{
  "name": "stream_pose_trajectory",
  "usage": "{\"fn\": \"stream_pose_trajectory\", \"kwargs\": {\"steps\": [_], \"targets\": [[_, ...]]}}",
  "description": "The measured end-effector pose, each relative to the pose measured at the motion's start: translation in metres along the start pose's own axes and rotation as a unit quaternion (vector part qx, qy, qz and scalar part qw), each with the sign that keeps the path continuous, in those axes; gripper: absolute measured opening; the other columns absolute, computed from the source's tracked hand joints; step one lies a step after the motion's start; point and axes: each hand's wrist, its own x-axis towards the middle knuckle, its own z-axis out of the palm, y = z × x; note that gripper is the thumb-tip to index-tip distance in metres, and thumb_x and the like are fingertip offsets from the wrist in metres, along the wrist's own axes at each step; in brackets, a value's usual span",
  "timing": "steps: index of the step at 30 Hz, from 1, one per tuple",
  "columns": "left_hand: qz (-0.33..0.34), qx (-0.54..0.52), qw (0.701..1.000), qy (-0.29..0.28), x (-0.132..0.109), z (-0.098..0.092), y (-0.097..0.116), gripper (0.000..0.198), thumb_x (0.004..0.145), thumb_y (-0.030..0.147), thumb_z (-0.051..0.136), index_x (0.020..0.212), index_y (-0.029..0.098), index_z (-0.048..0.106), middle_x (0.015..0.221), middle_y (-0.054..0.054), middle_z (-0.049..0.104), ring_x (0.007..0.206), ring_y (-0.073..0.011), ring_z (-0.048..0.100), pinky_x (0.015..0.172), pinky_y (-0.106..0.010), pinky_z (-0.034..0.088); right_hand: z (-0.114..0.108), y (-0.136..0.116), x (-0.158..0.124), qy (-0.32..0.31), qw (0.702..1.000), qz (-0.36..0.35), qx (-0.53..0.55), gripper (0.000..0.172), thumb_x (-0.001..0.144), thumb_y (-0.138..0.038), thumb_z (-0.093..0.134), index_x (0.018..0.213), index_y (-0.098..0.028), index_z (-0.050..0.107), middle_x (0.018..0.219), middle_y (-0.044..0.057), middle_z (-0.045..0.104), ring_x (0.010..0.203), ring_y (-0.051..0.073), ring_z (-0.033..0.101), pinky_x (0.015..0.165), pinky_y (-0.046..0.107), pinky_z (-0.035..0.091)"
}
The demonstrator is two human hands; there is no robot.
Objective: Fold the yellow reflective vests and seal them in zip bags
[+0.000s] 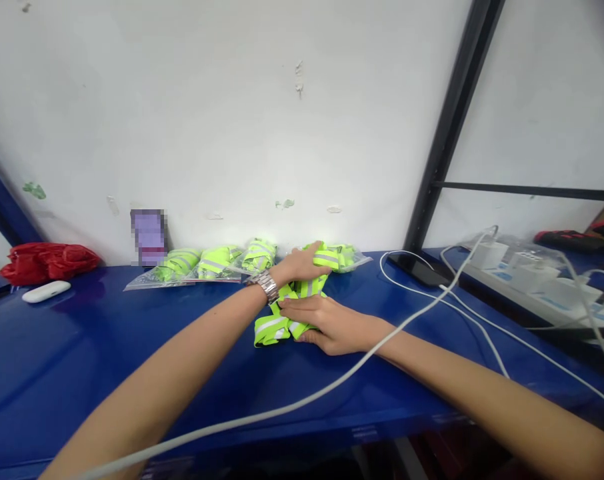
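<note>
A fluorescent yellow-green reflective vest [272,331], made of straps with silver stripes, lies loosely folded on the blue tabletop. My right hand [332,325] is closed on its near part, fingers above and thumb below. My left hand [305,264], with a metal watch on the wrist, reaches over the far part and has its fingers closed around a strap; the fingertips are partly hidden. Just beyond that hand is a clear bag with yellow-green straps [346,257]. Left of it, more bagged yellow-green bundles [215,261] lie in a row along the wall.
A red plastic bag [49,262] and a white case [47,291] lie at the left. A blurred purple item [150,235] leans on the wall. At the right are a black phone [418,270] and a power strip with chargers [532,280]. A white cable [302,402] crosses in front of my arms.
</note>
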Motion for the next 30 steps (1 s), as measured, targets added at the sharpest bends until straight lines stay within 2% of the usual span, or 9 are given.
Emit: {"fn": "stream_pose_trajectory", "kwargs": {"steps": [3, 7, 10, 12, 19, 22, 26, 28, 30], "targets": [[-0.011, 0.034, 0.999, 0.019, 0.005, 0.009, 0.0, 0.041, 0.084, 0.036, 0.055, 0.122, 0.02, 0.053, 0.108, -0.009, 0.067, 0.099, -0.0256, 0.063, 0.079, -0.031, 0.046, 0.0, -0.002, 0.0, 0.001, 1.0, -0.005, -0.007, 0.04, 0.09, -0.017, 0.056, 0.129, -0.013, 0.051, 0.129, 0.017, 0.059, 0.12, 0.026, 0.056, 0.098, 0.04, 0.046], [-0.086, 0.105, 0.987, 0.081, -0.014, -0.014, -0.032, 0.033, 0.085, 0.018, 0.044, 0.116, 0.016, 0.055, 0.111, -0.017, 0.062, 0.102, -0.0314, 0.061, 0.08, -0.039, 0.046, 0.001, -0.003, 0.002, 0.006, 1.0, -0.017, -0.017, 0.041, 0.087, -0.013, 0.058, 0.128, -0.012, 0.052, 0.131, 0.019, 0.057, 0.126, 0.026, 0.052, 0.103, 0.042, 0.043], [-0.141, 0.141, 0.975, 0.098, -0.029, -0.04, -0.065, 0.029, 0.084, 0.016, 0.045, 0.11, 0.015, 0.056, 0.104, -0.018, 0.062, 0.098, -0.0325, 0.061, 0.079, -0.039, 0.047, 0.001, -0.003, 0.004, -0.004, 0.999, -0.028, -0.025, 0.044, 0.085, -0.009, 0.058, 0.129, -0.011, 0.052, 0.137, 0.019, 0.054, 0.131, 0.026, 0.047, 0.107, 0.043, 0.039], [-0.166, 0.155, 0.969, 0.102, -0.033, -0.047, -0.08, 0.027, 0.084, 0.017, 0.044, 0.108, 0.014, 0.056, 0.104, -0.019, 0.062, 0.099, -0.0335, 0.061, 0.077, -0.039, 0.047, 0.001, -0.003, 0.006, -0.019, 0.999, -0.025, -0.018, 0.046, 0.085, -0.007, 0.056, 0.131, -0.013, 0.052, 0.139, 0.018, 0.053, 0.133, 0.025, 0.046, 0.106, 0.042, 0.041], [-0.198, 0.161, 0.964, 0.075, -0.028, -0.026, -0.086, 0.03, 0.088, 0.03, 0.045, 0.112, 0.013, 0.051, 0.104, -0.019, 0.063, 0.099, -0.0329, 0.062, 0.078, -0.039, 0.048, 0.002, -0.003, 0.006, -0.01, 1.0, -0.012, 0.007, 0.043, 0.088, -0.008, 0.052, 0.131, -0.014, 0.051, 0.138, 0.016, 0.054, 0.129, 0.023, 0.05, 0.1, 0.037, 0.046], [-0.184, 0.172, 0.965, 0.067, -0.035, -0.03, -0.082, 0.04, 0.087, 0.04, 0.049, 0.116, 0.012, 0.048, 0.102, -0.017, 0.063, 0.097, -0.0331, 0.062, 0.081, -0.041, 0.047, 0.004, -0.004, 0.005, -0.009, 1.0, -0.021, -0.004, 0.044, 0.088, -0.005, 0.05, 0.131, -0.013, 0.049, 0.135, 0.019, 0.054, 0.127, 0.023, 0.05, 0.1, 0.039, 0.046], [-0.157, 0.207, 0.96, 0.106, -0.05, -0.037, -0.077, 0.048, 0.089, 0.038, 0.047, 0.127, 0.011, 0.04, 0.122, -0.023, 0.05, 0.109, -0.0381, 0.053, 0.087, -0.047, 0.043, 0.006, -0.005, 0.005, -0.021, 0.999, -0.031, -0.031, 0.047, 0.087, -0.003, 0.049, 0.133, -0.011, 0.045, 0.134, 0.021, 0.052, 0.127, 0.024, 0.047, 0.104, 0.041, 0.043], [-0.081, 0.242, 0.958, 0.133, -0.056, -0.037, -0.075, 0.04, 0.091, 0.027, 0.043, 0.129, 0.015, 0.041, 0.13, -0.022, 0.044, 0.117, -0.0376, 0.046, 0.093, -0.049, 0.039, 0.006, -0.005, 0.005, -0.026, 0.998, -0.033, -0.044, 0.046, 0.088, -0.002, 0.047, 0.133, -0.012, 0.044, 0.133, 0.019, 0.052, 0.128, 0.023, 0.047, 0.104, 0.04, 0.043], [0.054, 0.27, 0.953, 0.125, -0.061, -0.034, -0.073, 0.036, 0.091, 0.014, 0.037, 0.124, 0.02, 0.049, 0.132, -0.017, 0.044, 0.122, -0.0331, 0.042, 0.1, -0.047, 0.034, 0.005, -0.005, 0.005, -0.027, 0.998, -0.031, -0.054, 0.045, 0.089, -0.002, 0.046, 0.132, -0.012, 0.044, 0.132, 0.018, 0.052, 0.127, 0.023, 0.047, 0.104, 0.039, 0.043]]}}
